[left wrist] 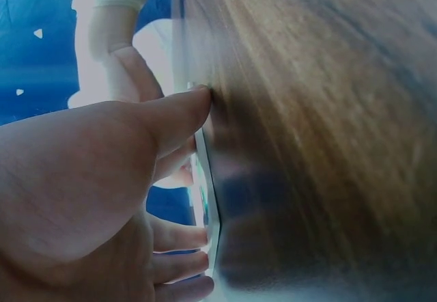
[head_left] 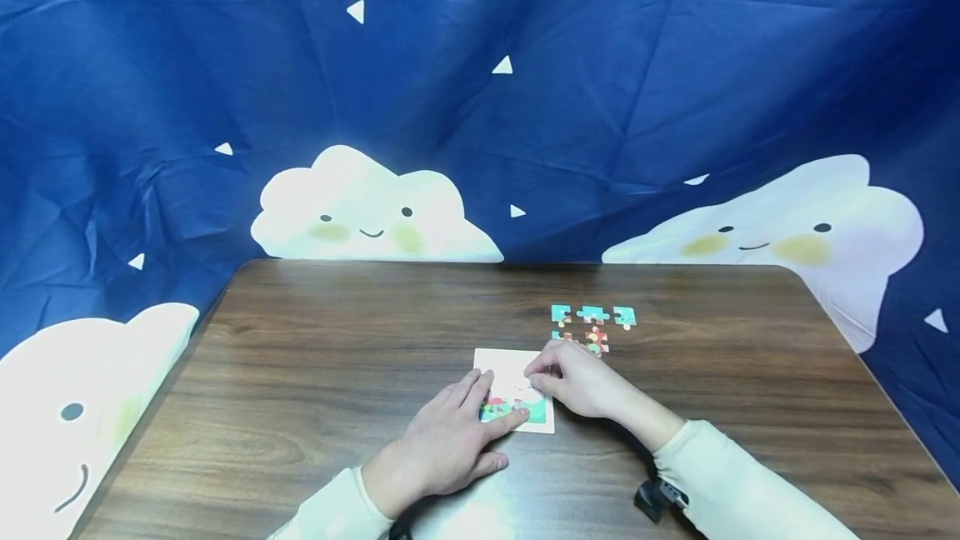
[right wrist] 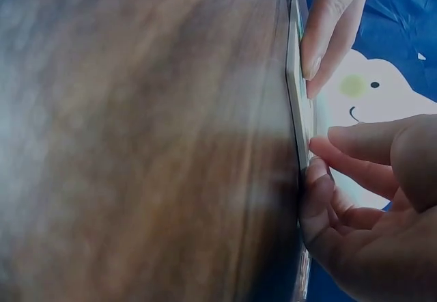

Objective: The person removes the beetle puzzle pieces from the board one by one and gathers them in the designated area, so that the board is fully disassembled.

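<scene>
A: Head view: where's the puzzle board?
B: Flat on the table, near its front. The left hand presses it with straight fingers.
A: The right hand?
B: Fingers curled, pinching a piece onto it; loose pieces lie just behind.

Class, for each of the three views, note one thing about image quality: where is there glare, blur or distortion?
Head view: sharp, but wide-angle bending curves the table edge, and glare whitens the wood near the left hand. Left wrist view: the tabletop is smeared and out of focus; the puzzle board is seen edge-on. Right wrist view: the wood is blurred with a pale haze at left; the right hand is clearer.
</scene>
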A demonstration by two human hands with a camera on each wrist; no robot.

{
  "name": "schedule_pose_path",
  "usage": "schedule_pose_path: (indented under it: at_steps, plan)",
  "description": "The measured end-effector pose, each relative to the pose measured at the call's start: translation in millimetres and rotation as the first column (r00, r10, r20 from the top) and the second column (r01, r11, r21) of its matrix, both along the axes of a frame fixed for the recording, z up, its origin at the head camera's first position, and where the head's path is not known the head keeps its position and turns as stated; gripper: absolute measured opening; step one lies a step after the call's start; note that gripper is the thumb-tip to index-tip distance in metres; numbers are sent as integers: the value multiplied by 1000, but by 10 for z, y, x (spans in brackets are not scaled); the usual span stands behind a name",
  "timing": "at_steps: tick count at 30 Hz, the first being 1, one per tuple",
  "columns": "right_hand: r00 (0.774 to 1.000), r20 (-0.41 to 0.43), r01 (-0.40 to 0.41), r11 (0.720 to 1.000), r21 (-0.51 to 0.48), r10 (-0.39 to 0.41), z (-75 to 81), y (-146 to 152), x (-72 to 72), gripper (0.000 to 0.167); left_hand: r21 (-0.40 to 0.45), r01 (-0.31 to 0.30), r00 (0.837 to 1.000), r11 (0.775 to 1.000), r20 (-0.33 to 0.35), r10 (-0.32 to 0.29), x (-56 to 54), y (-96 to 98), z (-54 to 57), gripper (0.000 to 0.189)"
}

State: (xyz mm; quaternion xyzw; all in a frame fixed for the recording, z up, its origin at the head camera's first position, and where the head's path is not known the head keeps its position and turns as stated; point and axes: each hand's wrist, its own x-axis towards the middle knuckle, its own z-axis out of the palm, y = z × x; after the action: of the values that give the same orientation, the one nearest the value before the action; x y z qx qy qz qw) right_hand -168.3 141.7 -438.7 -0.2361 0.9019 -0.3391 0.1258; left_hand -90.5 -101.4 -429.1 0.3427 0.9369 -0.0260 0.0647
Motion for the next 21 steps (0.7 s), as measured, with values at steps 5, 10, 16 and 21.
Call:
schedule_pose_path:
  at_steps: [5,10,16,21]
  plan:
    - [1000,-4,-1,1000,-7,1,4,-8,0,14,0,-3,1000,1000,3,3,-2,7,6,60]
    - [1000,-11,-4,1000,-26,4,20,-30,-4,9,-2,-4,1000,1000,-6,4,-1,14,9,60]
    - [1000,-3,-1,999,-34,1,13,-44,-14,7,-4,-4,1000,1000,-5,4,-6,16,18,60]
    - [1000,17,-2,999,-45,3,3,-49,-13,7,-8,-1,1000,1000,-10,1,3,12,20,60]
